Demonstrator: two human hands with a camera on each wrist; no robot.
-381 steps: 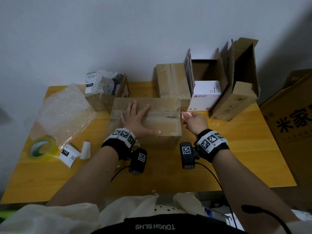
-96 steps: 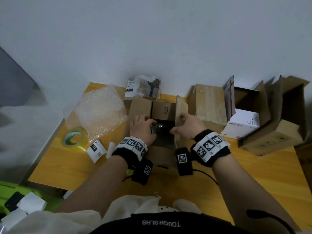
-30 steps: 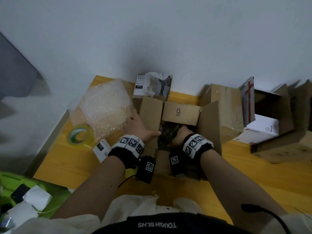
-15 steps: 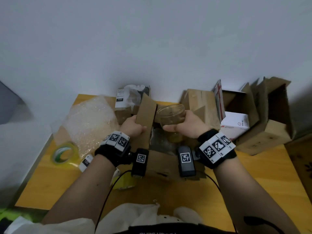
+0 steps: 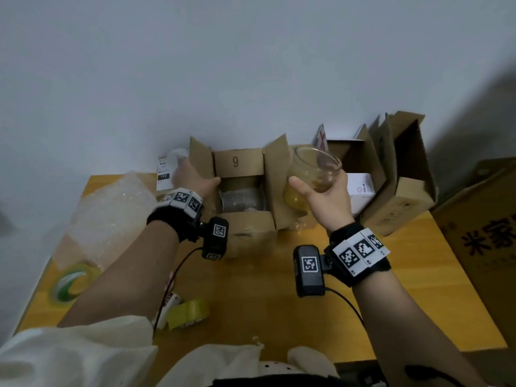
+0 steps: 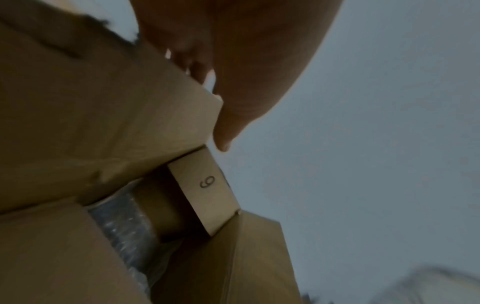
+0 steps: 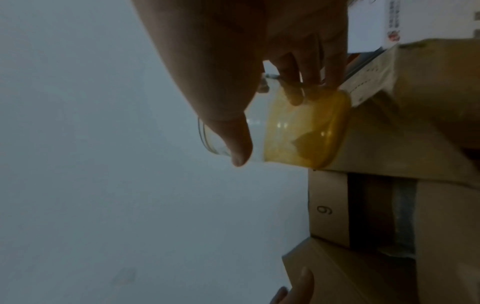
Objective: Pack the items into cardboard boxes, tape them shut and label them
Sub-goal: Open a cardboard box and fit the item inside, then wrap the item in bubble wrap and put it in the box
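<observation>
An open cardboard box [image 5: 245, 236] with a "9" on its far flap [image 5: 238, 163] stands mid-table, and bubble wrap [image 5: 240, 199] lies inside it. My left hand [image 5: 198, 174] grips the box's upright left flap [image 5: 202, 166], thumb on the inner face. My right hand [image 5: 315, 188] holds a clear glass jar with a yellow base [image 5: 312, 166], tilted, above the box's right flap. In the right wrist view the jar [image 7: 298, 127] sits between thumb and fingers, beside the box [image 7: 327, 205]. The left wrist view shows my thumb [image 6: 233, 102] over the flap [image 6: 103, 123].
A bubble wrap sheet [image 5: 111, 213] and a green tape roll [image 5: 72, 283] lie at the left; a yellow tape roll [image 5: 190, 314] lies near the front edge. Open cartons [image 5: 405, 174] and a white box [image 5: 360, 188] crowd the back right. A big printed carton [image 5: 480, 241] stands beside the table.
My right hand went into the box, lifted the glass jar out and has carried it up and to the right. My left hand keeps hold of the left flap.
</observation>
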